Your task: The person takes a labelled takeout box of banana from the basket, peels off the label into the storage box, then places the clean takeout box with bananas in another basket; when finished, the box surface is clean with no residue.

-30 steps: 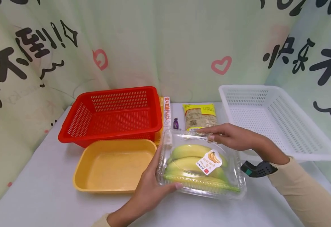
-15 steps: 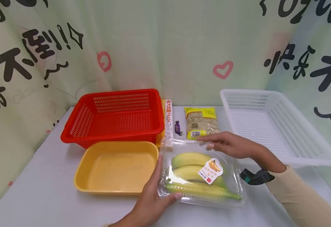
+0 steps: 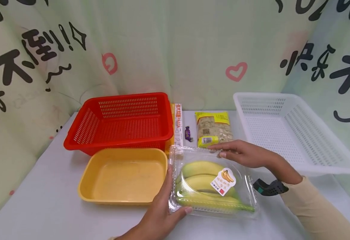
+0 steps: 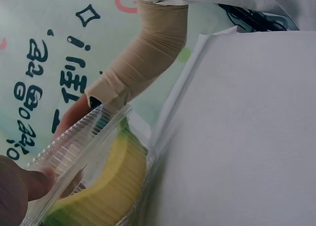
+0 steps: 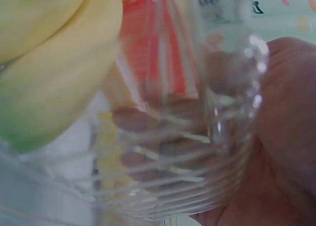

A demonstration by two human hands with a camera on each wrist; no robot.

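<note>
A clear plastic clamshell box [image 3: 189, 153] of bananas [image 3: 201, 185] is between my two hands, front and centre in the head view. A white sticker [image 3: 223, 181] with a banana picture is on its lid. My left hand [image 3: 160, 208] grips its left side, thumb over the front corner; in the left wrist view the thumb [image 4: 37, 184] lies on the ridged rim. My right hand [image 3: 246, 153] holds the far right edge, and the right wrist view shows its fingers [image 5: 136, 120] through the clear wall. The lid looks closed down over the fruit.
Behind the box lie a yellow-labelled bag [image 3: 213, 128], a purple-wrapped sweet [image 3: 188, 134] and a pasta packet [image 3: 178, 123]. A red basket [image 3: 118, 145] and a yellow tub [image 3: 85, 180] stand at the left. A white basket [image 3: 347, 160] is at the right, near my right forearm.
The box has come down and slightly toward me with both hands still holding it, uncovering more of the sweet and bag behind. It barely moves in the last half second.
</note>
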